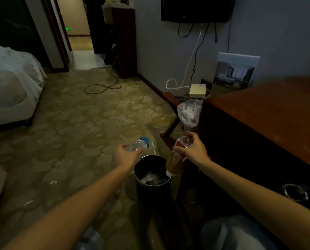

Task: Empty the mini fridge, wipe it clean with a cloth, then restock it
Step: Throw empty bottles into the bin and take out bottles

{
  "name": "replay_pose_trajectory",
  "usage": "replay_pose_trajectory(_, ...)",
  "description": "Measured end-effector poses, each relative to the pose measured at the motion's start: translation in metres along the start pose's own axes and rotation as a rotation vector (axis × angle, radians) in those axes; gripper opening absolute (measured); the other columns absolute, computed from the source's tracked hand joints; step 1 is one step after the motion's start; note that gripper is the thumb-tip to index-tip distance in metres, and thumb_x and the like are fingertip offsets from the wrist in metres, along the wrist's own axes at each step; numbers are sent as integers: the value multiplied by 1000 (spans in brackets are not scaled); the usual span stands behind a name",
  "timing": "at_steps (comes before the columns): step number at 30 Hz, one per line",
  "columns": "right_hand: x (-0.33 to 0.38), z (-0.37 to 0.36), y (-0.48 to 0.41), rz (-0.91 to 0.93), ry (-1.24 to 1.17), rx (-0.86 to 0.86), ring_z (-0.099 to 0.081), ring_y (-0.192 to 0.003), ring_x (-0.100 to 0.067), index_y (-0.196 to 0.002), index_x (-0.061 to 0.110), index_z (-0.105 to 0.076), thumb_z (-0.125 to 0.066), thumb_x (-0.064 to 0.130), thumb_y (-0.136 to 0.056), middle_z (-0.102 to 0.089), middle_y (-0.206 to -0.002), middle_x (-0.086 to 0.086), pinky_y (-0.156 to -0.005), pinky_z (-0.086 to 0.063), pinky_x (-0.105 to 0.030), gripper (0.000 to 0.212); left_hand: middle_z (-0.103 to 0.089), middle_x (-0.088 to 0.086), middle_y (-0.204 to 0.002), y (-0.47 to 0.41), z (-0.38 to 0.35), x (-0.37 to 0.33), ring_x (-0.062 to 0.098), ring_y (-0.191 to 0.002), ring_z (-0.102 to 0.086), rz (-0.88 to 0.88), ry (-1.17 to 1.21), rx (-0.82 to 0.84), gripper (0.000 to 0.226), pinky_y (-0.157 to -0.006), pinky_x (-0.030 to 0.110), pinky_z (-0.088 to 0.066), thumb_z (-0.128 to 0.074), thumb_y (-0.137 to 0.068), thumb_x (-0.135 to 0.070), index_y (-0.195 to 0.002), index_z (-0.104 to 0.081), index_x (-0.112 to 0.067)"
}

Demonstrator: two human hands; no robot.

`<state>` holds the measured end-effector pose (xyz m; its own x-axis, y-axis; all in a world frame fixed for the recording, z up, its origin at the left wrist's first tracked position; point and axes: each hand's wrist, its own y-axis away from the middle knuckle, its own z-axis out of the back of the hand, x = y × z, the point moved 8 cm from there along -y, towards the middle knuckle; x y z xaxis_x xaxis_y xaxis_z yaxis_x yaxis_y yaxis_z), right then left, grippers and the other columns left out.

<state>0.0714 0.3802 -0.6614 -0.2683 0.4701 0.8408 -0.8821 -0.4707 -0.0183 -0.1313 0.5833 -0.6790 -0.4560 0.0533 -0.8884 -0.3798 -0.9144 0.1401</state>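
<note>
The left hand [125,156] is curled round the lower end of a water bottle [138,144], holding it nearly level just above the far left edge of the bin [150,193], cap pointing away from the person. The bottle is clear ribbed plastic with a blue label band and a blue-green cap.

The right hand [193,148] grips the base of a tea bottle [175,159] from above, fingers and thumb wrapped round it. This bottle hangs upside down and tilted, its white cap right at the bin's right rim. It holds amber liquid and carries a red and white label; the base under the fingers is clear.

The bin is a round, dark cylinder with a shiny metal rim, and crumpled clear plastic lies inside it. It stands on a carpet [78,123] with a pale leaf pattern, scattered with small white scraps.

Right of the bin is a reddish-brown wooden worktop [267,112], scuffed on top, with a metal ring handle [295,192] on its dark front. Beyond the bin a wrinkled clear plastic bag [188,112] hangs by the worktop's corner. Far left of the bin stands a bed [10,83] with white sheets, and a black cable [103,85] loops on the carpet well beyond the bin.
</note>
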Motion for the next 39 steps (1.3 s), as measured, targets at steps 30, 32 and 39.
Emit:
replay_pose_trajectory(30,-56,-132,-75,-62,200,179,-49,-119,-27,-138,17,-43,-80,32,-76,-39,-134,-11,-99,-43,-35,74,-50,2,-130,-69,-71,22,20,-113,-54,-376,-484,147,51,-89,31,-47,-74,-83,-30,-128,-53,-20)
replay_pose_trajectory(32,-60,-136,-74,-76,179,187,-46,-123,-27,-138,16,-43,-77,28,-80,-30,-138,-10,-104,-41,-33,68,-50,3,-130,-71,-72,24,21,-114,-53,-373,-475,156,52,-93,36,-49,-74,-82,-29,-129,-53,-19)
replay_pose_trajectory(39,-82,-141,-71,-107,206,217,-45,-125,-23,-135,13,-50,-66,18,-90,-30,-140,-8,-101,-34,-24,47,-49,3,-130,-77,-77,30,24,-115,-53,-352,-466,168,53,-94,38,-48,-75,-81,-29,-128,-53,-20)
